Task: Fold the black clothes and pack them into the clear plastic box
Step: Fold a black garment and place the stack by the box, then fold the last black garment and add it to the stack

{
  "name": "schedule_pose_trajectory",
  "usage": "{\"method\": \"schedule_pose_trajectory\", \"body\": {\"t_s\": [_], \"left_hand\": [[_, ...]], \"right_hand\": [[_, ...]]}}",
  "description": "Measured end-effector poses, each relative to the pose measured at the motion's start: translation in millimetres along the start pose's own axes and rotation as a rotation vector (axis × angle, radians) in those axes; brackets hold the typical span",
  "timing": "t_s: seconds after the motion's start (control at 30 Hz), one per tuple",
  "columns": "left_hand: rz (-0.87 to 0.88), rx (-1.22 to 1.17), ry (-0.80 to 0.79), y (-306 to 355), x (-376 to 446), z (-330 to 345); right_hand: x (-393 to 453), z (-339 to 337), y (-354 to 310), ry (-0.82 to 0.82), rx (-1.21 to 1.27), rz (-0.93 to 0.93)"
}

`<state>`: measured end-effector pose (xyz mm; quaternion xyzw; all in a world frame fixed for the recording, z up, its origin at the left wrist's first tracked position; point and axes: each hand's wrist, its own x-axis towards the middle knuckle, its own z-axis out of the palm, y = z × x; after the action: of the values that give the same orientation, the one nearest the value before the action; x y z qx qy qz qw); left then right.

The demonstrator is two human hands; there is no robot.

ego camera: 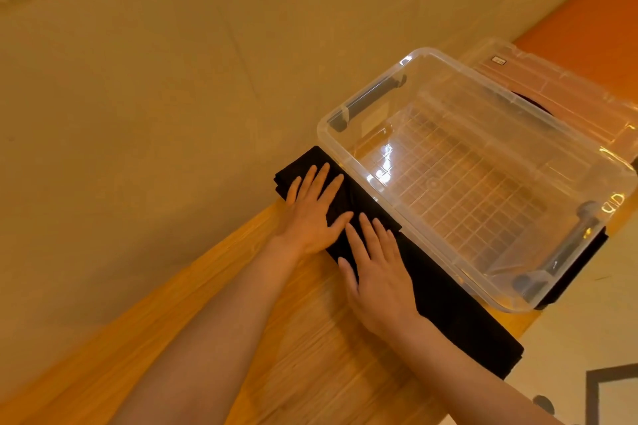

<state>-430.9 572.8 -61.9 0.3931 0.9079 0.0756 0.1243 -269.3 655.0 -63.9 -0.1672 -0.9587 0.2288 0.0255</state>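
A black garment (455, 307) lies as a long folded strip on the wooden table (310, 355), right against the near wall of the clear plastic box (345, 152). The box stands open with nothing in it; its ribbed floor shows through. My left hand (310, 214) lies flat with fingers spread on the strip's far end. Beside it, my right hand (376, 272) also presses flat on the cloth. Neither hand grips anything. More black cloth (583, 266) shows under the box's right end.
The box's clear lid (552, 86) lies behind the box. A beige sheet-covered surface (172, 79) fills the left and top. An orange strip (593, 17) runs at the upper right. Pale floor shows past the table's right edge.
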Motion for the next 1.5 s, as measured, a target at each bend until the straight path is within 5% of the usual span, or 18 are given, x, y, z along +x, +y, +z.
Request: {"method": "schedule_pose_trajectory", "body": {"t_s": [0.33,0.7,1.1,1.5], "left_hand": [[-0.033,0.132,-0.089,-3.3,1.0,0.4],[-0.121,0.062,0.156,-27.6,-117.9,-20.3],[-0.541,0.052,0.231,-44.4,-304.0,-0.9],[-1.067,-0.028,0.286,-25.2,-503.4,34.7]], "right_hand": [[-0.9,19.4,12.5,-0.033,-0.207,-0.039],[-0.2,-11.4,-17.2,-0.050,-0.201,-0.264],[-44.6,-10.9,-107.9,-0.207,-0.311,-0.702],[-173.6,68.8,-236.7,-0.325,-0.293,-1.049]]}}
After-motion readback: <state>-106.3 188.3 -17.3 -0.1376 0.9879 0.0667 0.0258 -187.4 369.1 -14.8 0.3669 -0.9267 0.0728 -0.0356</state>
